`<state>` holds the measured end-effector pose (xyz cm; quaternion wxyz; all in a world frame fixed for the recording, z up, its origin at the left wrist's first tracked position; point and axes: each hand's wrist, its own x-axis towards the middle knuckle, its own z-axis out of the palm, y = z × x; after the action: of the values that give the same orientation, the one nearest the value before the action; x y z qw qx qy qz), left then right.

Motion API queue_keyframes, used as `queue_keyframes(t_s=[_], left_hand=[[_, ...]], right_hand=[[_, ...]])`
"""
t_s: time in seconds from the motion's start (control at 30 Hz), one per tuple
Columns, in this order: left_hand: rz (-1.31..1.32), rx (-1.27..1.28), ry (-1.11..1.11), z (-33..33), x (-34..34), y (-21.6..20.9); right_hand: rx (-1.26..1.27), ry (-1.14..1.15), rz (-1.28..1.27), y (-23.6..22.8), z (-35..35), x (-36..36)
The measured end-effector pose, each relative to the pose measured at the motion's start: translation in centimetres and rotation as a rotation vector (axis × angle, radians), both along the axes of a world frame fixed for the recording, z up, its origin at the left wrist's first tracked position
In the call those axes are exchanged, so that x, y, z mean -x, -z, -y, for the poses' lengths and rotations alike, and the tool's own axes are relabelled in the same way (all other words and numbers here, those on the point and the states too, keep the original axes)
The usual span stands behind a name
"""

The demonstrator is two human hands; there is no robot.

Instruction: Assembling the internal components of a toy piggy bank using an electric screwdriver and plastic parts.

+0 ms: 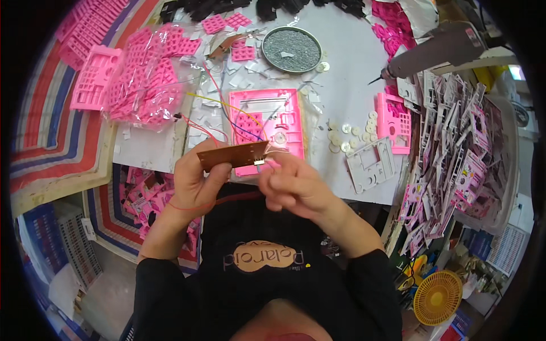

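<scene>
White worktable (352,68) strewn with small pink and pale parts, bending toward the rim of the fisheye view. Left hand (193,179) clamped on a brown circuit board (232,157), thumb across the near face, close in front of the body. Right hand (298,188) at the board's right end, fingers curled and bunched near a small white connector (259,162); impossible to tell any grip on the thin wires there. Red wire loop (187,208) across the left wrist. Just beyond the board, an open pink case (292,111) lying on the table, with a pink key sheet (248,125) inside; yellow wire (224,103) stretched above. To the left of the case, a clear bag of pink key sheets (149,77) and a pink frame. Farther back, a round dish (320,50) of grey granules. To the right, small white discs (344,132), a pale grey panel (371,165) and an upright-looking heap of printed panels (446,159). Above these, a dark power screwdriver (435,51), tip pointing left. At the outer edges, striped sheeting (48,108) on the left and a yellow round basket (438,297) at lower right.
</scene>
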<state>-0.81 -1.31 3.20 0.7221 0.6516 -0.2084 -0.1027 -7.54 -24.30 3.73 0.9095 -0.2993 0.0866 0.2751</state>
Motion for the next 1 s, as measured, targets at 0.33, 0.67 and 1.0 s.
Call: queue_keyframes(t_s=[0.33, 0.67, 1.0], left_hand=[[-0.254, -0.068, 0.149, -1.8, 0.7, -0.4], [0.228, -0.309, 0.429, 1.2, 2.2, -0.3], [0.332, -0.399, 0.324, 0.9, 2.7, 1.5]], right_hand=[[1.484, -0.253, 0.748, -4.9, 10.7, 4.1], [1.073, -0.310, 1.163, -3.3, 3.6, -2.7], [0.675, -0.311, 0.452, -1.2, 1.7, -1.8]])
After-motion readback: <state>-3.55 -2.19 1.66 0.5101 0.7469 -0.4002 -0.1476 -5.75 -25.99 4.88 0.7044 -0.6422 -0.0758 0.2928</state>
